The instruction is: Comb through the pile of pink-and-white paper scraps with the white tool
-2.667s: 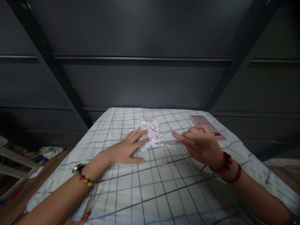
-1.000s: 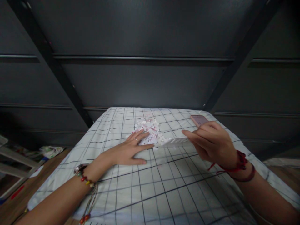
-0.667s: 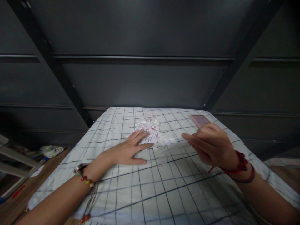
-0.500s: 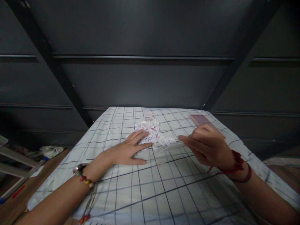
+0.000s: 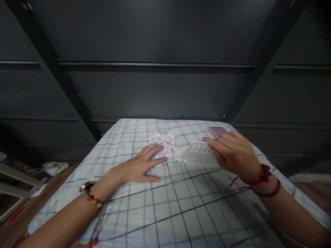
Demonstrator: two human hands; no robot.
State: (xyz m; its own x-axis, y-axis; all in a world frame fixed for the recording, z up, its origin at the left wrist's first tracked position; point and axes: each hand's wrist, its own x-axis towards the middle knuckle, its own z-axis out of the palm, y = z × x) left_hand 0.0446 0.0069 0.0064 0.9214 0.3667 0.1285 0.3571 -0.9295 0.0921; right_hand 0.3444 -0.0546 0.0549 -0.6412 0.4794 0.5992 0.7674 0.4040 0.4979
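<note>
"What's nearest to you?"

"My wrists. A beaded bracelet [image 5: 94,199] is circling the left one, its cords hanging down, and a red string bracelet [image 5: 265,176] is circling the right. Below them, the bench [image 5: 168,206] is wearing a white cloth with dark checks."

"How are you holding your hands?"

"My left hand [image 5: 141,168] is lying palm down with its fingers spread wide, gripping nothing. A thin ring [image 5: 149,154] is circling one finger. My right hand [image 5: 234,156] is closing around the right end of a white slotted piece [image 5: 198,156], the index finger stretching along its top. The piece is slanting, slots uppermost. Whether its lower edge is touching the cloth, I can't tell."

"And the paper?"

"The paper scraps [image 5: 164,142] are lying in a loose heap, some showing pinkish marks. My left fingertips are reaching onto the heap's near left side. The white piece is pointing its left end at the heap's right edge, so my right hand is staying well clear of the scraps."

"Anything farther off?"

"A phone [image 5: 217,131] is lying just beyond my right hand, partly hiding behind it. Past the bench, a dark panelled wall [image 5: 147,93] is rising."
</note>
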